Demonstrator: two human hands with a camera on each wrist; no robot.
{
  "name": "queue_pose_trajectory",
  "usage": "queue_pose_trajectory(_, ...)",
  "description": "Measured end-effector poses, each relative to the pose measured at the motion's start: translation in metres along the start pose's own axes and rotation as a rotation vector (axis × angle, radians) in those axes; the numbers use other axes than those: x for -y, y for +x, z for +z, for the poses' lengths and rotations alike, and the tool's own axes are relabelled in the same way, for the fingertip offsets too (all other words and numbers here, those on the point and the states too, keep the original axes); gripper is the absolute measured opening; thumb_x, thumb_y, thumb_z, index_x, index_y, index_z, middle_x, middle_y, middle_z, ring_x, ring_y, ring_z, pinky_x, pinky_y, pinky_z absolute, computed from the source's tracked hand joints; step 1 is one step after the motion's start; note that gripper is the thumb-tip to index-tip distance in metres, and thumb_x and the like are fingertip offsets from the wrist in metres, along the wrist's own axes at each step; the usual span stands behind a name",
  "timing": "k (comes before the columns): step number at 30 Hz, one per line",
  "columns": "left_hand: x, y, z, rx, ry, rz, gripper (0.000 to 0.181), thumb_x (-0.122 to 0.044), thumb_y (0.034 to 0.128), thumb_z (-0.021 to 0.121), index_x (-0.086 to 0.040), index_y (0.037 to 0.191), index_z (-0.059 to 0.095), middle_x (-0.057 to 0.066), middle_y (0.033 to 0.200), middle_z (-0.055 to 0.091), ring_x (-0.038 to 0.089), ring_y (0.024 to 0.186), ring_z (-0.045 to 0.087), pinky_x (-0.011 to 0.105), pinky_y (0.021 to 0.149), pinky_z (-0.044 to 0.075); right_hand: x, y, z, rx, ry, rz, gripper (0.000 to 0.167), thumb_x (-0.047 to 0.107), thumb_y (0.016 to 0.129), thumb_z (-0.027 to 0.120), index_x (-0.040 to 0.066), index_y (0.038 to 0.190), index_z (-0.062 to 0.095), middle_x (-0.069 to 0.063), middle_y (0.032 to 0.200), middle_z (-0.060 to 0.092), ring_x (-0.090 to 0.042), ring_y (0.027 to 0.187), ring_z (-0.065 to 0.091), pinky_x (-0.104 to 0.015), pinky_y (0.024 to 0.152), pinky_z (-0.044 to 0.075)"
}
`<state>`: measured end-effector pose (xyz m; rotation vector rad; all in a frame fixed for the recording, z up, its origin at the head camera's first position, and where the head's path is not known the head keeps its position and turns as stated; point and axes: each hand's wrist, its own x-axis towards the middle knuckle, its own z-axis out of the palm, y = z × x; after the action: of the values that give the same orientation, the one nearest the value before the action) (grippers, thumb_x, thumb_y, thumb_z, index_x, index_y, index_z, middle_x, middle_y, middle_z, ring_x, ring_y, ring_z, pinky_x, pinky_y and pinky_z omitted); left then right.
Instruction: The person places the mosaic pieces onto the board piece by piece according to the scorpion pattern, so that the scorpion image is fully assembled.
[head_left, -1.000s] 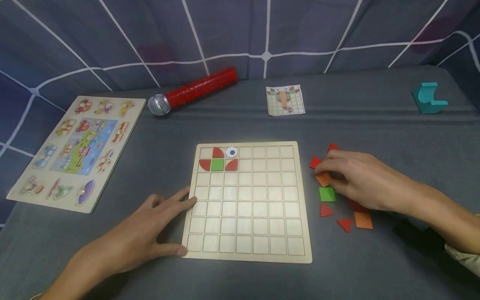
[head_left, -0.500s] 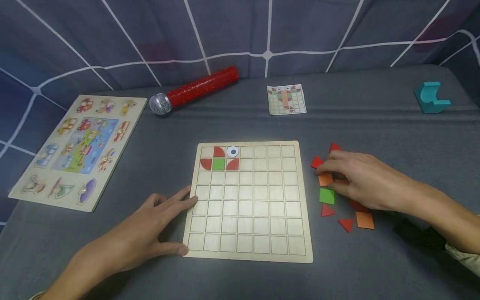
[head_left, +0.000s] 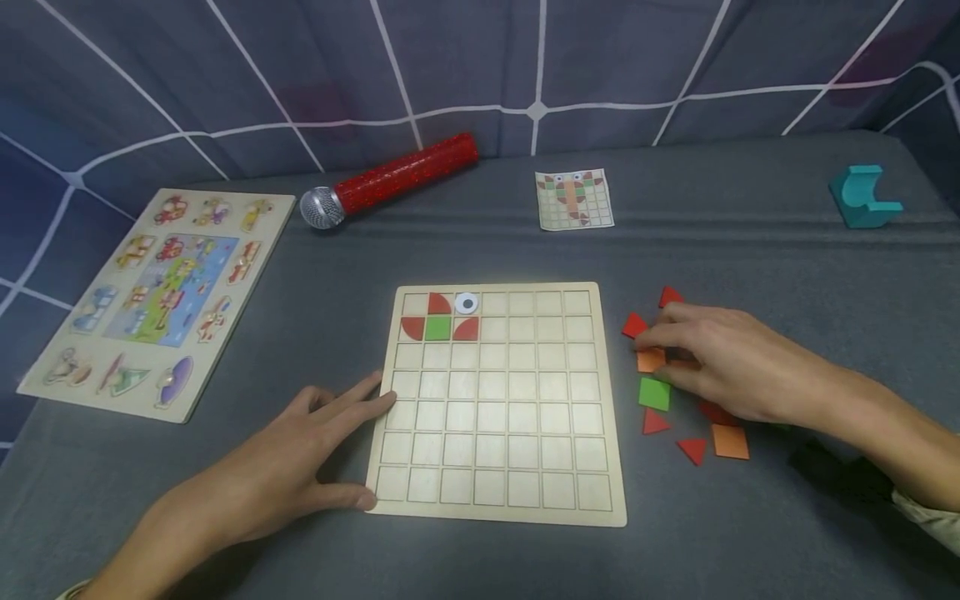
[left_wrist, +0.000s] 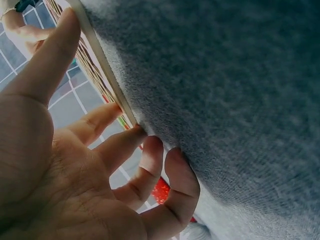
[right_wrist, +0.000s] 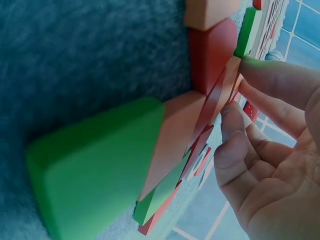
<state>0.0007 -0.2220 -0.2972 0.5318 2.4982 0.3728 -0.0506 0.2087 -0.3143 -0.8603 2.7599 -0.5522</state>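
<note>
On the grey cloth lies a square wooden grid board (head_left: 506, 433). Its upper left cells hold red quarter-circle tiles (head_left: 466, 328), a green square tile (head_left: 437, 327) and a round eye tile (head_left: 467, 302). My left hand (head_left: 277, 475) touches the board's left edge, thumb by the near corner and fingers extended. To the right, my right hand (head_left: 738, 362) is over loose tiles, thumb and forefinger at an orange square tile (head_left: 650, 360). Whether they pinch it is unclear. In the right wrist view, a large green tile (right_wrist: 95, 165) lies nearest the camera.
Red triangles (head_left: 692, 451), a green square (head_left: 655, 393) and another orange square (head_left: 731, 442) surround my right hand. Behind the board are a small pattern card (head_left: 575, 212), a red microphone (head_left: 405, 175) and a teal block (head_left: 862, 200). A picture puzzle board (head_left: 251, 312) lies left.
Both hands and the tiles stay in nearly the same places. The whole head view shifts very slightly to the right.
</note>
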Motion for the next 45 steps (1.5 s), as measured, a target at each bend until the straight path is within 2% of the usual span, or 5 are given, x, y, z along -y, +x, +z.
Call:
queue_pose_trajectory(15,0.000,0.002,0.001,-0.032,0.019,0.014,0.098,-0.071,0.0648,0.072,-0.034,0.150,0.041,-0.005,0.164,0.017,0.024,0.117,0.041,0.040,0.078,0.047,0.033,0.035,-0.005,-0.147,0.020,-0.133,0.023,0.014,0.085,0.079,0.014,0.107,0.071,0.007,0.091,0.062,-0.007,0.069,0.050,-0.031,0.064,0.045)
queue_pose_trajectory(26,-0.001,0.005,-0.002,-0.040,0.038,0.030,0.102,-0.074,0.0606,0.071,-0.032,0.149,0.044,-0.008,0.163,0.019,0.021,0.112,0.042,0.038,0.078,0.045,0.063,0.088,0.006,-0.104,0.095,-0.204,0.020,0.011,0.089,0.072,0.008,0.109,0.072,-0.002,0.094,0.066,-0.015,0.077,0.057,-0.034,0.073,0.049)
queue_pose_trajectory(35,0.000,0.005,-0.003,-0.045,0.054,0.063,0.099,-0.072,0.0616,0.074,-0.030,0.147,0.046,-0.006,0.161,0.024,0.025,0.115,0.047,0.047,0.083,0.047,0.071,0.110,0.010,-0.057,0.098,-0.214,0.023,0.012,0.090,0.068,0.008,0.113,0.071,-0.002,0.100,0.066,-0.017,0.088,0.059,-0.037,0.083,0.049)
queue_pose_trajectory(40,-0.001,0.006,-0.003,-0.033,0.029,0.050,0.099,-0.071,0.0618,0.075,-0.029,0.147,0.046,-0.006,0.161,0.024,0.034,0.122,0.047,0.059,0.093,0.042,0.076,0.117,0.012,-0.031,0.077,-0.209,0.023,0.010,0.089,0.069,0.009,0.112,0.072,-0.001,0.099,0.066,-0.017,0.087,0.058,-0.038,0.080,0.049)
queue_pose_trajectory(45,-0.002,0.007,-0.003,-0.023,0.016,0.031,0.099,-0.071,0.0612,0.075,-0.029,0.147,0.047,-0.007,0.161,0.023,0.029,0.121,0.047,0.057,0.094,0.043,0.078,0.120,0.013,-0.019,0.044,-0.237,0.013,0.006,0.087,0.068,0.011,0.099,0.072,0.002,0.085,0.060,-0.016,0.077,0.052,-0.036,0.070,0.047)
